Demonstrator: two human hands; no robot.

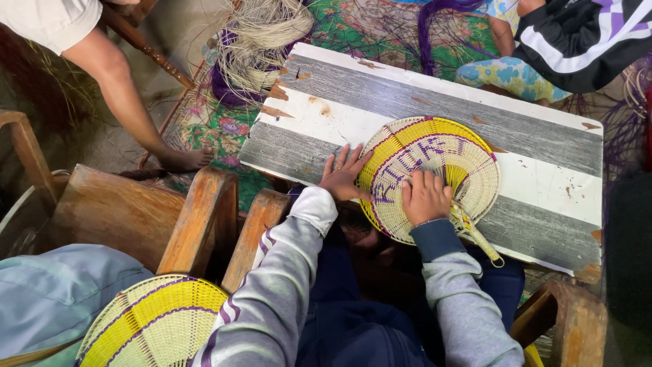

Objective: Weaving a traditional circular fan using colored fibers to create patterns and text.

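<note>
— So where is the woven fan (435, 170)?
— Flat on the striped worktop (543, 146), at its near edge.
— And the hands?
— The left hand (343, 175) lies open, fingers spread, touching the fan's left rim. The right hand (425, 197) is curled, pressing on the fan's middle.
— Anything else?
— Another yellow fan (153, 323) lies down low on the left.

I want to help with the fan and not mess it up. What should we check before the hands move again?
1. Fan lies flat on the table: ok.
2. Left hand steadies the fan's edge: ok, fingers spread at its rim.
3. Right hand presses on the weave: ok.
4. Handle rests on the table: ok, though close to the near edge.
5. Loose strand ends tucked under the right hand: cannot tell, hidden.
6. Table around the fan free of clutter: ok.
</note>
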